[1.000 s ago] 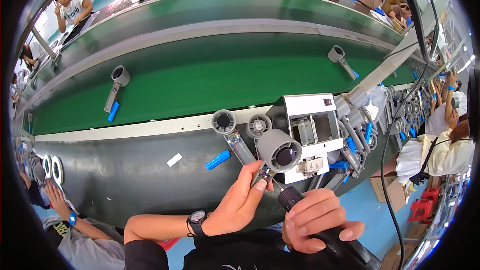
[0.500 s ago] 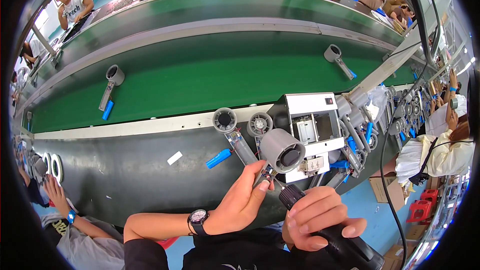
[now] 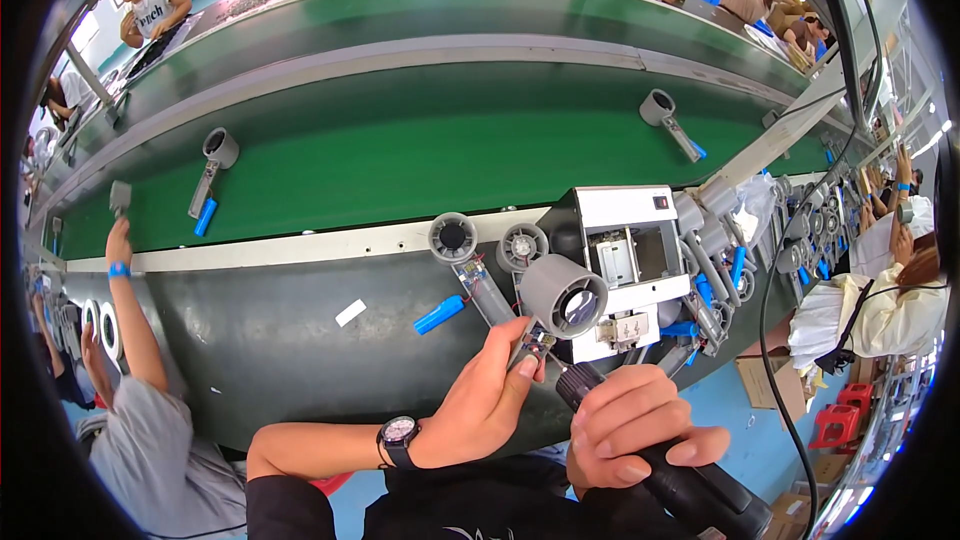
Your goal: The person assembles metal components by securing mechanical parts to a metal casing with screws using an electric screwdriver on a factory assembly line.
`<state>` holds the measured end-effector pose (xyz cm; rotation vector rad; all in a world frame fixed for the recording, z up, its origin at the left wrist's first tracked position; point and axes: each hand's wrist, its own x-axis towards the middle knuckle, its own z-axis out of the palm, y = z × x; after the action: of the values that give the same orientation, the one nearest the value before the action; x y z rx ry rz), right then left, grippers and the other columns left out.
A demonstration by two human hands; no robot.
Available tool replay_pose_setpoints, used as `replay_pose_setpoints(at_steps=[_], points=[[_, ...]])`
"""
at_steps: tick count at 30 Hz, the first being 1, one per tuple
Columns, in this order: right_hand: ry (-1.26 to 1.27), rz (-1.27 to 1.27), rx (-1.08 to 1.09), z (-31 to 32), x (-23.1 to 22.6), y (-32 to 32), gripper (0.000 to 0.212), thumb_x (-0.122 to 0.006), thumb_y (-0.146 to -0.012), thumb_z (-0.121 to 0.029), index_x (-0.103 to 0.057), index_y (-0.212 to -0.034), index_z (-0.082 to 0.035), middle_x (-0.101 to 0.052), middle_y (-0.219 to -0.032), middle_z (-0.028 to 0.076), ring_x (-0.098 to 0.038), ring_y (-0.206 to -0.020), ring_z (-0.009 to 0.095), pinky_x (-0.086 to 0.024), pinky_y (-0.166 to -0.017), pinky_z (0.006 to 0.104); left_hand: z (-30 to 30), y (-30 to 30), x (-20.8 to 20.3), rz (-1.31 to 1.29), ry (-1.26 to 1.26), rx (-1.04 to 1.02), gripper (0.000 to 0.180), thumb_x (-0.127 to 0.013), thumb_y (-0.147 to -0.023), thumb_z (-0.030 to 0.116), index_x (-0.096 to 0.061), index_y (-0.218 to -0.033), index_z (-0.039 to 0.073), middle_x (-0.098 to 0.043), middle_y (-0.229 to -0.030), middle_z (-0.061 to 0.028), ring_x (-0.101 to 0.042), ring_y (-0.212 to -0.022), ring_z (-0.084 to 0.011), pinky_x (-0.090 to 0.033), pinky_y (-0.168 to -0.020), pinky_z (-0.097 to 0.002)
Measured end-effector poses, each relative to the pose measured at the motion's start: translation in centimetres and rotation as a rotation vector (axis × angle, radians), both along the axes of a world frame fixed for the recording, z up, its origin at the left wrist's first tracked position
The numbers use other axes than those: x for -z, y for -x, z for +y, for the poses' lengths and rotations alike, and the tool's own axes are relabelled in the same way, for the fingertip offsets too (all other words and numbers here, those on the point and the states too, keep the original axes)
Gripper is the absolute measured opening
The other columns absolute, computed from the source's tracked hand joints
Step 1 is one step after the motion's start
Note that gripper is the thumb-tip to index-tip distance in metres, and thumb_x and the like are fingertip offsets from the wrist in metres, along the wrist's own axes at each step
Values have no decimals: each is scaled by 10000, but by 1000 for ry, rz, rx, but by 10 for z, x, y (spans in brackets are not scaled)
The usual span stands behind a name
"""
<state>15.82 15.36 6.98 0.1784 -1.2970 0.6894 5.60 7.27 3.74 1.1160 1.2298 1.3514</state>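
Pinched between the thumb and fingers of my left hand (image 3: 478, 410) is a grey handheld fan (image 3: 548, 292), its round head up and a small circuit board bare in its handle. My right hand (image 3: 640, 430) is wrapped round a black electric screwdriver (image 3: 712, 496). The tool's bit points up and left at the circuit board; whether it touches a screw there is too small to tell. Just beyond my left hand lies another open fan (image 3: 485, 295) with a blue battery (image 3: 440, 315) beside it. A second grey fan head (image 3: 521, 247) sits close behind the held one.
A white and black machine (image 3: 630, 280) stands right of the held fan. Many fans and blue batteries pile up (image 3: 712, 290) beyond it. A green conveyor belt (image 3: 420, 160) crosses ahead, carrying fans. At left, a co-worker's arm (image 3: 140, 320) reaches to the belt. A black cable (image 3: 768, 360) hangs at right.
The co-worker at left has stretched an arm to the belt with a grey part in hand. Fans on the belt have shifted slightly left. My hands have barely moved.
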Motion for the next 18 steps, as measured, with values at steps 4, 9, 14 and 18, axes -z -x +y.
replay_pose_setpoints(at_steps=[4,9,14,18], points=[[50,20,19,-3,-1,3,353,-662,-945,-223,-355,-1072,-102,-532,-597,-3,-497,-380,109,-457,-371,237,0,2,3,29,-16,-5,337,-395,-1036,62,-334,-1355,-27,-514,-979,-81,-500,-902,-145,-433,-860,-299],[60,15,23,-4,-1,6,355,-670,-940,-212,-346,-1036,-101,-526,-593,-2,-485,-373,108,-452,-370,240,1,4,-1,47,12,-5,332,-399,-1037,71,-343,-1352,-19,-531,-971,-82,-517,-882,-149,-448,-830,-299],[64,-17,7,-5,-5,5,359,-677,-935,-197,-341,-1009,-97,-529,-586,2,-499,-379,114,-451,-360,250,0,4,-6,59,7,-14,325,-403,-1038,78,-357,-1346,-14,-550,-983,-87,-535,-886,-155,-456,-823,-303],[26,-39,-7,0,-4,3,367,-688,-927,-199,-353,-1028,-89,-560,-602,11,-525,-394,122,-471,-369,256,-1,4,-2,49,30,-6,325,-407,-1039,83,-361,-1346,-13,-557,-995,-84,-536,-897,-150,-459,-825,-306]])
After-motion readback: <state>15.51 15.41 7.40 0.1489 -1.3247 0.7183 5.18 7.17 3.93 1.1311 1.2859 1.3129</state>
